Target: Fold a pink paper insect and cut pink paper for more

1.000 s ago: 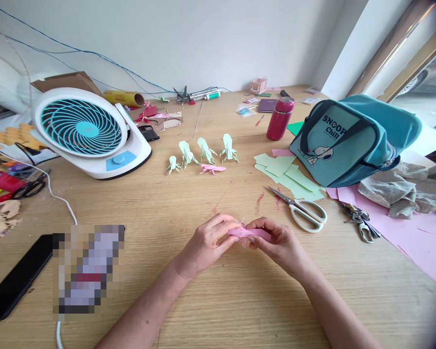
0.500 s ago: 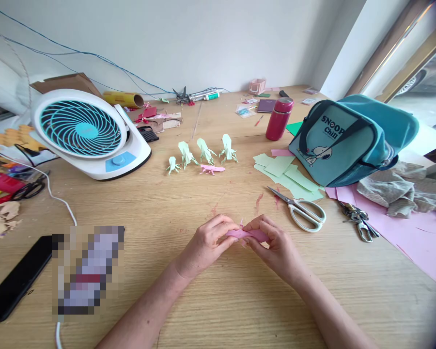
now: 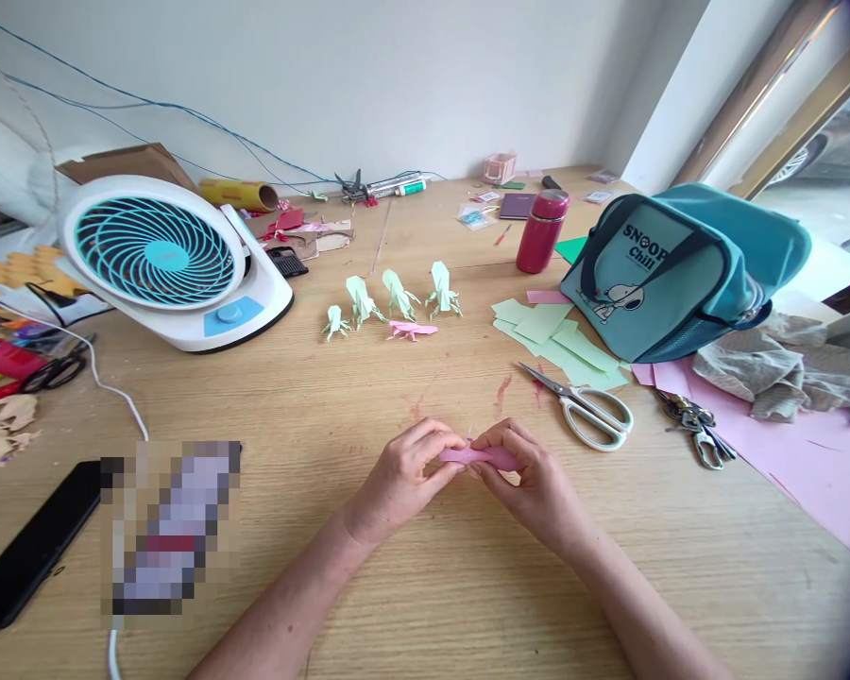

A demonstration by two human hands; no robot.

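Note:
A small folded pink paper piece (image 3: 479, 456) is held between both hands just above the table. My left hand (image 3: 416, 472) pinches its left part between thumb and fingers. Its right part is gripped by my right hand (image 3: 528, 472), and the fingertips of the two hands nearly meet at the middle. A thin pink point sticks up between them; the fingers hide much of the folding. Beyond the hands, several pale green folded paper figures (image 3: 360, 300) stand in a row, with a pink folded figure (image 3: 412, 330) lying in front of them.
White-handled scissors (image 3: 595, 416) and keys (image 3: 698, 425) lie to the right, near green paper sheets (image 3: 549, 331), pink paper (image 3: 807, 482) and a teal bag (image 3: 652, 274). A red bottle (image 3: 542, 231) stands behind. A fan (image 3: 177, 260) and a black phone (image 3: 39, 543) are at left.
Both hands stay in nearly the same place, still pinching the pink paper. The small point between the fingers shows slightly less. The view has shifted very slightly.

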